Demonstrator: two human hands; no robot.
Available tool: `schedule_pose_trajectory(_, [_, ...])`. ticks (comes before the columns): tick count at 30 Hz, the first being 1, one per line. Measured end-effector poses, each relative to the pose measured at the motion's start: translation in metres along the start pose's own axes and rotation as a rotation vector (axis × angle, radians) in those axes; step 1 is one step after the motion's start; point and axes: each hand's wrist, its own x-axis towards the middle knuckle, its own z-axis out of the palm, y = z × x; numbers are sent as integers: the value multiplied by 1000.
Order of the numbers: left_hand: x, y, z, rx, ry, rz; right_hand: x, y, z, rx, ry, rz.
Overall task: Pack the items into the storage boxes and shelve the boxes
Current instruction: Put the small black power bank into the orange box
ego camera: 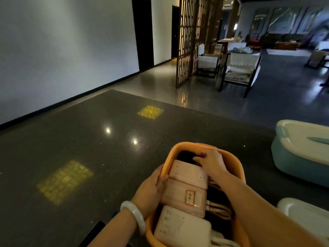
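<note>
An orange storage box [185,146] stands on the dark speckled table near its front edge. Inside lie three pale rectangular packs, the middle pack [183,196] bearing a small red-framed label, plus cords [216,208] and a dark item [187,155] at the far end. My left hand [151,189], with a pale bangle on the wrist, grips the box's left rim, thumb against the middle pack. My right hand [211,162] reaches into the box, fingers curled down on the dark item beside the far pack [188,172].
A teal box with a cream lid [300,150] sits on the table at the right, and a white box [306,213] lies nearer the front right. Beyond the table are chairs [238,72], a wooden lattice screen [187,40] and a wall at the left.
</note>
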Motion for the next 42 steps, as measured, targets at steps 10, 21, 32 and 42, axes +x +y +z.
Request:
schedule_pose_trajectory(10, [2,-3,1,83,12,-17,-2,-2,-3,-3,2,31])
schedule_pose_trajectory(21, [-2,4,0,60,-1,2,-5,-3,-10,26,65,18])
schedule_pose_trajectory(32, [-19,11,-34,298,144,14,-22,-71,1,-43,-53,-304])
schedule_pose_trajectory(42, [-161,-82,-188,720,442,-314,-97,-204,187,-547,-577,-759])
